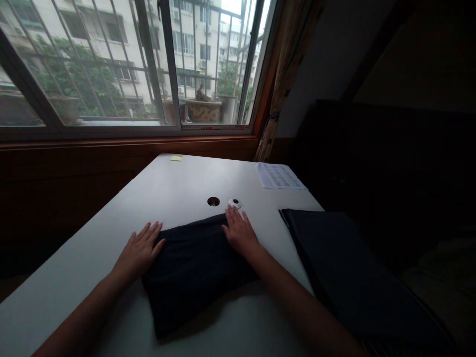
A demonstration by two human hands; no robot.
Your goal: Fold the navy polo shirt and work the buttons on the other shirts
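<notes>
White and smooth, the desk (148,198) is set below a metal-framed window (172,64), through which barred railings and pale buildings are seen. Along the window's lower rail, red marks (208,127) are shown, too small to be read. To the right of the desk's middle, dark fabric (345,263) is laid in several layers, their edges shown along the left side; its far right end is lost in shadow. A patterned curtain (273,119) is hung beside the window.

At the near middle of the desk, a dark navy cloth (193,263) is laid between the two hands, well apart from the layered fabric. Its upper left corner is met by the left hand (139,248), which is laid flat, palm down, the fingers stretched out and the thumb set apart on the cloth. Its upper right corner is covered by the right hand (240,230), also palm down, the fingers extended close together, the thumb held away from them.

At the far right corner, a printed sheet (280,176) is covered with rows of text that cannot be made out. Near the far left corner, a small yellow note (176,158) is placed. Just beyond the right fingertips, a white ring (234,203) is seen, with a round hole (213,202) cut to its left.
</notes>
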